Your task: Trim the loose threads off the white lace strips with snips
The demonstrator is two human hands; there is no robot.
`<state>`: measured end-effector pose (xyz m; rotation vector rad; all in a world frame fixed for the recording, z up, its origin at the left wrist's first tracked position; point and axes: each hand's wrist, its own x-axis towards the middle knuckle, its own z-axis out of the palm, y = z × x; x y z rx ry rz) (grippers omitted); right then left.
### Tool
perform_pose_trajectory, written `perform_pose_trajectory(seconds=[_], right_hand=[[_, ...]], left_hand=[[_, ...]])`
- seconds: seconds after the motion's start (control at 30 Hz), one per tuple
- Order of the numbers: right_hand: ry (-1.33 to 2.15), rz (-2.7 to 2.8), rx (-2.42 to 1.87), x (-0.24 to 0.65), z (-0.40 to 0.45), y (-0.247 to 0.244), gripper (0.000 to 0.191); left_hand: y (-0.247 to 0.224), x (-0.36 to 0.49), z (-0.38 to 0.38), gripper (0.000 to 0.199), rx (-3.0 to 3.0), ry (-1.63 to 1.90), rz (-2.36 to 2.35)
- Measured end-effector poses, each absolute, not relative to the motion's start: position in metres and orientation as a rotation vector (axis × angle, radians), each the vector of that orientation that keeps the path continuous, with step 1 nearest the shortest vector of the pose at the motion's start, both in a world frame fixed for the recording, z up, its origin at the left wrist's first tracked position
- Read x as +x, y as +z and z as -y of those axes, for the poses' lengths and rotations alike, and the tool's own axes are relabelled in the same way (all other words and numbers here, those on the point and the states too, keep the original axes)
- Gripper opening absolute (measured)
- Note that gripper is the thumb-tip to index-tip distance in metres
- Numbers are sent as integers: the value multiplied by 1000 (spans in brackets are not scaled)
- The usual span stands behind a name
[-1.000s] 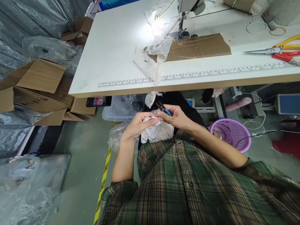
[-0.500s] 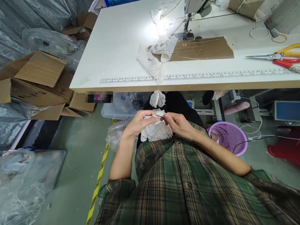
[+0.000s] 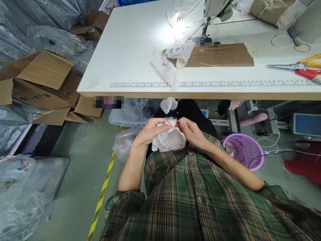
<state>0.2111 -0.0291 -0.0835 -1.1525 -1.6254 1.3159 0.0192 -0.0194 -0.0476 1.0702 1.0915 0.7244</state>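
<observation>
White lace fabric (image 3: 169,140) lies bunched over my lap, below the table's front edge. My left hand (image 3: 153,131) pinches its upper left part between thumb and fingers. Close on the right, my right hand (image 3: 189,130) is closed at the lace's upper right edge; what its fingertips grip is too small to make out. A smaller lace piece (image 3: 169,105) hangs just under the table edge. More white lace (image 3: 165,68) lies on the table, running back past the foot of the sewing machine (image 3: 206,31).
The white table (image 3: 120,50) carries a printed ruler, brown cardboard (image 3: 222,55) and scissors (image 3: 288,66) at the right. A purple basket (image 3: 259,150) stands on the floor at right. Open cartons (image 3: 46,70) and plastic bags are at left.
The view has shifted slightly, so the tabletop things appear further right. My right hand's fingertips have moved a little, and the thin dark item seen between my hands no longer shows clearly.
</observation>
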Motion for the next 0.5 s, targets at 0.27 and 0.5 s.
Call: perform_pose_trajectory(seconds=[0.27,0.5], right_hand=[[1559,1395,-1066,211,11,-71,52],[1438,1432,-1024,216,11,-61,43]], left_hand=[[-45,21,18,27,958,830,-1066],[-43,26,17,30,1025,841,-1095]])
